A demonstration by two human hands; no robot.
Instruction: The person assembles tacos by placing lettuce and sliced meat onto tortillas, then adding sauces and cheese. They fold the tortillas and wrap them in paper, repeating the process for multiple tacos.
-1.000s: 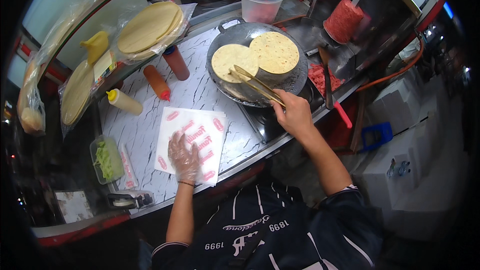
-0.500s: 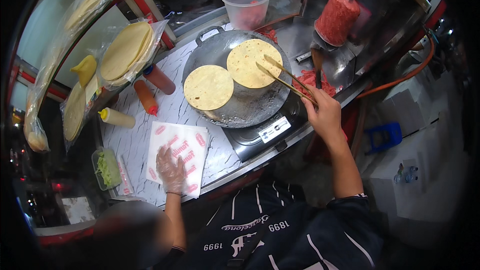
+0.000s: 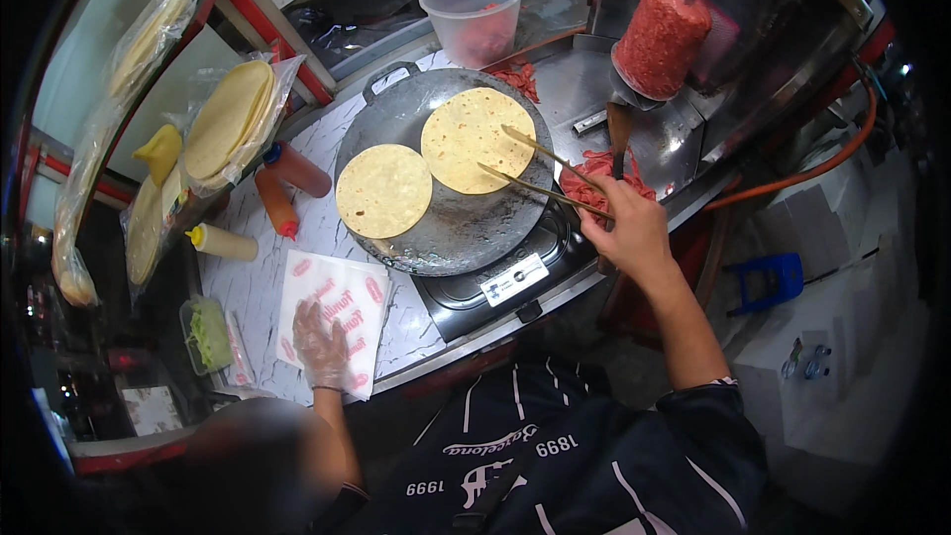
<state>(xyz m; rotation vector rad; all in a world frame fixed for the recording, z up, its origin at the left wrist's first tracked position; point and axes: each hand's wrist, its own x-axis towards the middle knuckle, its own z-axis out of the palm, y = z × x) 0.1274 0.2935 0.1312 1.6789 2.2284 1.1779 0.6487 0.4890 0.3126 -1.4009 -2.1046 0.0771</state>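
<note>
Right hand (image 3: 634, 228) pinching tongs (image 3: 540, 168) over tortilla (image 3: 477, 139); gloved left hand (image 3: 321, 345) spread on red-printed white wrapper (image 3: 332, 312).

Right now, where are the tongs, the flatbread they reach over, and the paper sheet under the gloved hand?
tongs (image 3: 540, 170): head view, on the lower metal arm above the pan.
flatbread (image 3: 468, 139): head view, middle of the right-hand round.
paper sheet (image 3: 337, 292): head view, bare upper part, above the gloved fingers.

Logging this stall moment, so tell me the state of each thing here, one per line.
Right hand: gripping tongs, tips over one tortilla.
Left hand: gloved, flat on wrapper paper.
Pan: holds two flat tortillas.
Plastic tub: uncovered.
Sauce bottles: lying down, capped.
</note>
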